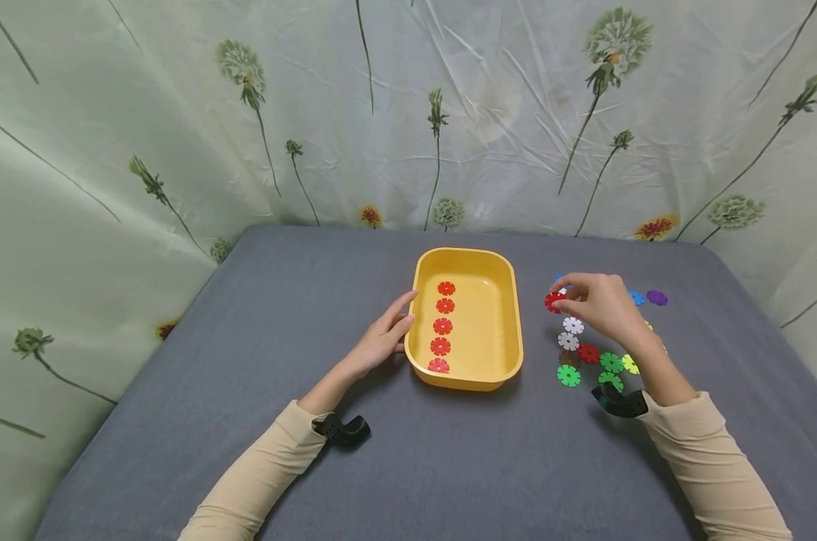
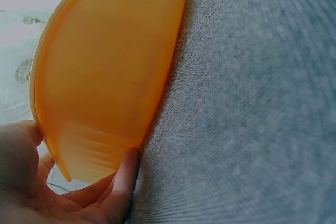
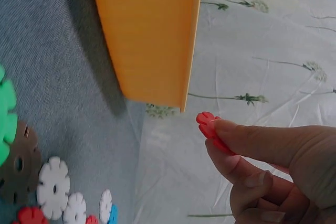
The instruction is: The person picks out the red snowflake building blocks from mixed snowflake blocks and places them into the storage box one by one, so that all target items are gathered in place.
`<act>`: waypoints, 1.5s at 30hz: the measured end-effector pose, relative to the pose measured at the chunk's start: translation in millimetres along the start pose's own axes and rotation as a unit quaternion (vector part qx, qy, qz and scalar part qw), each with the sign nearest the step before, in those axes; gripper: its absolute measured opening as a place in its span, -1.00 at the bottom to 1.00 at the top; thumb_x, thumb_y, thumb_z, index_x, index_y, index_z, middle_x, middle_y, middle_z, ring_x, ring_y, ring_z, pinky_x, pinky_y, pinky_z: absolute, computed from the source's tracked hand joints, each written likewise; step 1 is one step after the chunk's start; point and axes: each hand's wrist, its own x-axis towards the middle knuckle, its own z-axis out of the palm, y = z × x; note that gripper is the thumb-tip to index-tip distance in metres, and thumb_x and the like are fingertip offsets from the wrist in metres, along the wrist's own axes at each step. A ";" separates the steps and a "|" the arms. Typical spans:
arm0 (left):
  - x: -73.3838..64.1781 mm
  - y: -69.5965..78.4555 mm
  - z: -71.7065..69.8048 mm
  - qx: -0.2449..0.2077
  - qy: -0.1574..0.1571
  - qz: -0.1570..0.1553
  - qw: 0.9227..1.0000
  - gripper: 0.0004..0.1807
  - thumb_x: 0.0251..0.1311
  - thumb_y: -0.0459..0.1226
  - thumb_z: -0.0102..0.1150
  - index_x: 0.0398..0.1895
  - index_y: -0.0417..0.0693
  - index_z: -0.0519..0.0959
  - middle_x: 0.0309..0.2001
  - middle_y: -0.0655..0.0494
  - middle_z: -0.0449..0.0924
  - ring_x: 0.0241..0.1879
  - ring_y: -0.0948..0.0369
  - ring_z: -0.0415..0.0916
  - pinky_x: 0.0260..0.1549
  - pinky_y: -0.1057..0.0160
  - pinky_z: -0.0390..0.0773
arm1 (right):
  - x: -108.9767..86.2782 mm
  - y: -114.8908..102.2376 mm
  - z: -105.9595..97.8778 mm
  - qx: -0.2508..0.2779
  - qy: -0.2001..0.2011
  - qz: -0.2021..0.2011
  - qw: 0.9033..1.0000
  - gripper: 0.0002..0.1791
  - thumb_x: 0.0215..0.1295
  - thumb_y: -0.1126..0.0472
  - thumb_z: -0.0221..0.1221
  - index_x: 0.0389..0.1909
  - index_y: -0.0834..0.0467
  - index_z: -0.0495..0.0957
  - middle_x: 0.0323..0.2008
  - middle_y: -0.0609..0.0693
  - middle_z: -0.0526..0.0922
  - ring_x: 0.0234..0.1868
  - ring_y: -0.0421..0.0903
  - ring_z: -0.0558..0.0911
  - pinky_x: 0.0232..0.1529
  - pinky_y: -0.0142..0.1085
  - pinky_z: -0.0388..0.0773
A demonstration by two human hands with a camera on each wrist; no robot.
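Note:
Between thumb and index finger, my right hand (image 1: 600, 302) pinches a red snowflake disc (image 3: 215, 132), a flat plastic piece with notched edges, above the table to the right of the yellow plastic tub (image 1: 464, 386). On the tub's left side rests my left hand (image 1: 379, 342), fingers extended against the outer wall and up at the rim. Along the left of the tub floor runs a column of several red snowflake discs (image 1: 443, 326), spaced apart. White snowflake discs (image 1: 568, 342) lie on the table just below my right hand.
Right of the tub are more scattered discs: a red disc (image 1: 588, 353), a green disc (image 1: 569, 376), a yellow disc (image 1: 630, 364), a blue disc (image 1: 636, 297) and a purple disc (image 1: 657, 297). A flower-print curtain (image 1: 381, 135) hangs behind the grey table (image 1: 266, 300).

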 end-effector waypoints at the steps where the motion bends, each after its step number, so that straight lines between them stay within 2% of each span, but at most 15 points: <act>1: 0.1 0.1 -0.2 0.000 0.000 0.000 1.000 -0.42 0.46 -0.18 -0.26 0.49 0.14 -0.07 0.30 -0.31 0.26 0.21 -0.13 0.40 0.03 0.06 0.57 | 1.0 -1.4 0.7 0.002 0.004 0.000 1.000 -0.85 0.16 0.22 0.25 -0.24 0.13 0.63 -0.44 0.11 0.74 -0.46 -0.12 0.62 -0.49 -0.41 0.50; 6: 1.2 0.5 -1.4 0.001 0.000 0.000 1.000 -0.43 0.46 -0.19 -0.27 0.49 0.14 -0.07 0.32 -0.31 0.25 0.22 -0.13 0.39 0.04 0.03 0.56 | 7.6 -7.0 3.8 0.006 0.020 -0.003 1.000 -0.83 0.16 0.23 0.26 -0.22 0.14 0.63 -0.37 0.17 0.73 -0.42 -0.05 0.63 -0.48 -0.37 0.52; 9: 8.9 -11.5 -1.6 0.001 0.003 -0.002 1.000 -0.42 0.46 -0.17 -0.27 0.49 0.15 -0.08 0.32 -0.30 0.25 0.21 -0.12 0.40 0.03 0.04 0.57 | 12.4 -9.9 7.9 0.007 0.030 -0.006 0.999 -0.83 0.16 0.26 0.25 -0.21 0.15 0.64 -0.34 0.19 0.73 -0.41 -0.01 0.61 -0.48 -0.36 0.51; 14: 17.4 -30.2 -0.4 -0.003 0.013 0.004 1.000 -0.42 0.44 -0.08 -0.23 0.47 0.29 -0.06 0.31 -0.24 0.28 0.19 -0.09 0.43 0.00 0.06 0.58 | 19.6 -14.5 16.9 0.013 0.044 -0.021 0.999 -0.83 0.15 0.28 0.25 -0.21 0.16 0.64 -0.38 0.17 0.73 -0.44 -0.03 0.54 -0.50 -0.40 0.44; 16: 16.9 -30.8 0.2 -0.005 0.013 0.010 1.000 -0.43 0.44 -0.07 -0.22 0.46 0.32 -0.04 0.30 -0.24 0.29 0.18 -0.08 0.44 0.00 0.07 0.59 | 22.4 -16.4 19.7 0.016 0.047 -0.026 0.998 -0.83 0.16 0.28 0.25 -0.21 0.15 0.64 -0.39 0.16 0.72 -0.46 -0.04 0.52 -0.52 -0.41 0.43; 25: 14.9 -29.6 1.3 -0.019 0.013 0.023 0.999 -0.45 0.45 -0.14 -0.24 0.47 0.21 -0.02 0.27 -0.28 0.33 0.13 -0.08 0.49 -0.04 0.13 0.61 | 42.2 -28.1 28.8 0.023 0.031 -0.030 0.999 -0.82 0.16 0.26 0.26 -0.19 0.14 0.65 -0.35 0.14 0.73 -0.45 -0.04 0.56 -0.51 -0.39 0.44; 31: 15.3 -28.4 1.0 -0.007 0.019 0.014 1.000 -0.45 0.45 -0.10 -0.23 0.45 0.35 -0.02 0.28 -0.22 0.33 0.14 -0.06 0.49 -0.02 0.11 0.60 | 54.0 -36.0 34.5 0.012 0.022 -0.031 0.999 -0.83 0.16 0.24 0.26 -0.20 0.12 0.66 -0.37 0.14 0.73 -0.48 -0.04 0.55 -0.50 -0.38 0.40; 35: 15.8 -27.7 0.9 -0.001 0.018 0.013 1.000 -0.45 0.44 -0.09 -0.23 0.45 0.36 -0.02 0.29 -0.22 0.32 0.14 -0.06 0.49 -0.02 0.12 0.61 | 58.9 -39.2 38.6 0.007 0.017 -0.035 0.999 -0.83 0.16 0.24 0.26 -0.21 0.15 0.66 -0.37 0.16 0.73 -0.49 -0.04 0.57 -0.52 -0.39 0.40; 45: 14.4 -26.9 0.6 -0.011 0.016 0.010 1.000 -0.46 0.45 -0.10 -0.23 0.45 0.35 -0.01 0.30 -0.22 0.31 0.14 -0.07 0.48 -0.02 0.12 0.61 | 72.4 -44.8 48.0 -0.013 -0.010 -0.058 0.998 -0.82 0.17 0.22 0.25 -0.20 0.14 0.66 -0.33 0.14 0.73 -0.32 0.02 0.65 -0.41 -0.28 0.50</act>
